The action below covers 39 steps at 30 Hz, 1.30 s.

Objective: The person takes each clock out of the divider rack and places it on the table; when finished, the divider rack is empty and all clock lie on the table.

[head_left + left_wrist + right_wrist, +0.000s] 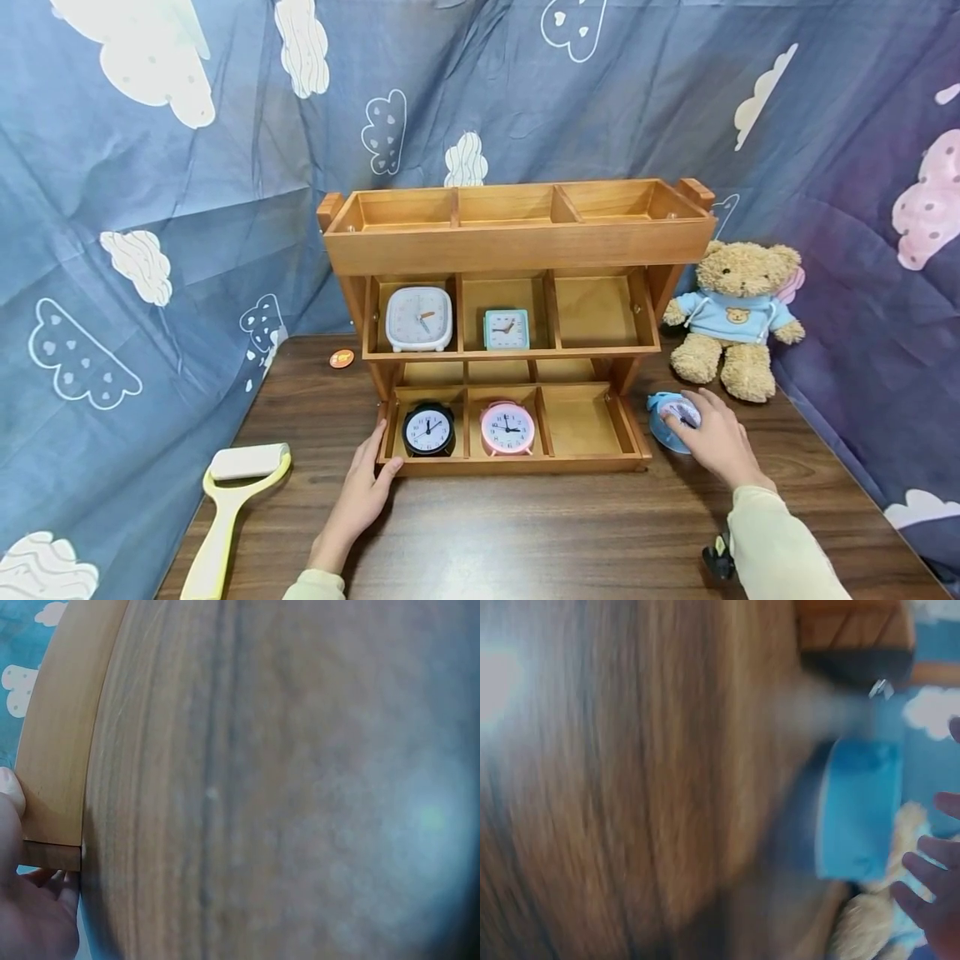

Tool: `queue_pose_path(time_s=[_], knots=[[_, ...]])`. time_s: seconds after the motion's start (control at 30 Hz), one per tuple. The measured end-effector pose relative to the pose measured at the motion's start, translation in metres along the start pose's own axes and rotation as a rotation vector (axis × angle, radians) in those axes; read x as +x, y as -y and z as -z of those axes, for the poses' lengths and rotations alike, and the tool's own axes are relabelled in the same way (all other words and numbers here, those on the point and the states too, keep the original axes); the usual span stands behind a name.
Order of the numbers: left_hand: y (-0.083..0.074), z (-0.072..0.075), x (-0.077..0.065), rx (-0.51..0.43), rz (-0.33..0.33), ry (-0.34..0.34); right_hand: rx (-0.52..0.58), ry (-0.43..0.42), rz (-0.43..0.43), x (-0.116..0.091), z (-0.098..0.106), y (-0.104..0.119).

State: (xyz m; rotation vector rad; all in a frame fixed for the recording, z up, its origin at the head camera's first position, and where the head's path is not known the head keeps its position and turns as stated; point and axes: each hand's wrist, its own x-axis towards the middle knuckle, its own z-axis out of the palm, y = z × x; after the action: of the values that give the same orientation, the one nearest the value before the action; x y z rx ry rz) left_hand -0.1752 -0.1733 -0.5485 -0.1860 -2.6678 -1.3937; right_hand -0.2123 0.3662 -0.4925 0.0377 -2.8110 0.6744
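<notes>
While the three-tier wooden shelf rack (517, 250) stands on the dark wood-grain surface (525, 533), the left hand (362, 496) rests relaxed fingers against its lower left corner. Right of the rack, the right hand (716, 437) reaches its spread fingers over the round blue alarm clock (670, 419); whether they touch is unclear.

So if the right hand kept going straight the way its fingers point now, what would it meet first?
The blue alarm clock on the table. The right hand reaches up and to the left with its fingers already at the clock's face. Whether they touch it yet is unclear from the blurred wrist view.
</notes>
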Motion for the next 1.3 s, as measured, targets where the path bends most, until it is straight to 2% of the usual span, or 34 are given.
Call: queue_pose_path(time_s=[0.07,0.17,0.27,0.37,0.53,0.77,0.93,1.13,1.3], knots=[[0.0,0.0,0.0,0.002,0.001,0.001,0.031,-0.088,0.033,-0.003,0.002,0.013],[0.0,-0.001,0.001,0.007,-0.003,-0.001,0.08,-0.208,0.141,-0.006,0.004,0.038],[0.001,-0.001,0.001,0.009,-0.009,-0.002,0.097,-0.246,0.245,-0.008,0.002,0.066],[0.002,-0.001,0.001,0.011,-0.01,-0.003,0.117,-0.205,0.292,-0.009,-0.008,0.093],[0.003,-0.001,0.001,0.012,-0.007,-0.006,0.122,-0.077,0.299,-0.012,-0.042,0.137],[0.003,-0.002,0.002,0.012,-0.004,-0.006,0.079,0.011,0.379,-0.003,-0.083,0.184],[0.003,-0.002,0.001,0.009,-0.001,-0.005,0.033,0.096,0.352,0.0,-0.1,0.199],[0.003,-0.002,0.001,0.004,-0.002,-0.01,-0.03,0.143,0.302,-0.001,-0.115,0.204],[0.002,-0.002,0.001,0.009,0.015,-0.003,-0.056,0.155,0.238,-0.001,-0.12,0.207]])
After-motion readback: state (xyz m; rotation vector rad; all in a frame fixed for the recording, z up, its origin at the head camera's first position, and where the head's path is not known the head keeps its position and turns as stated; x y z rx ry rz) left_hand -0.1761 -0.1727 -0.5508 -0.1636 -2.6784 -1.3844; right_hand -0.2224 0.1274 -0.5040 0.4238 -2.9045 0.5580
